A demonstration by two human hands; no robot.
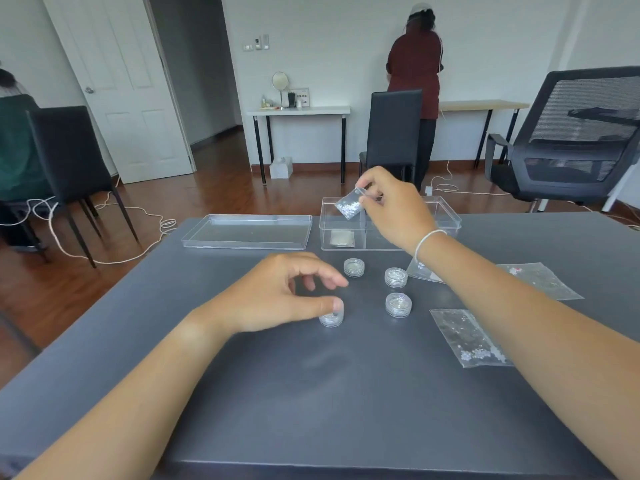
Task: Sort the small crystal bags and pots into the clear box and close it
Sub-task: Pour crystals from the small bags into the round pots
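While right hand (388, 202) pinches crystal bag (350, 204) above clear box (446, 216), upper centre of frame, bagging step underway; next likely: lower, release inside. Left hand (277, 292) curls over pot (331, 316), centre desk (311, 393), thumb touching

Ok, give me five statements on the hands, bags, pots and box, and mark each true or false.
1. The right hand pinches a small crystal bag above the clear box. True.
2. The box lid is on the box. False: it lies on the table to the box's left.
3. One bag already lies in the box. True.
4. The left hand holds a bag. False: its thumb touches a pot.
5. All four pots are in the box. False: they stand on the table.
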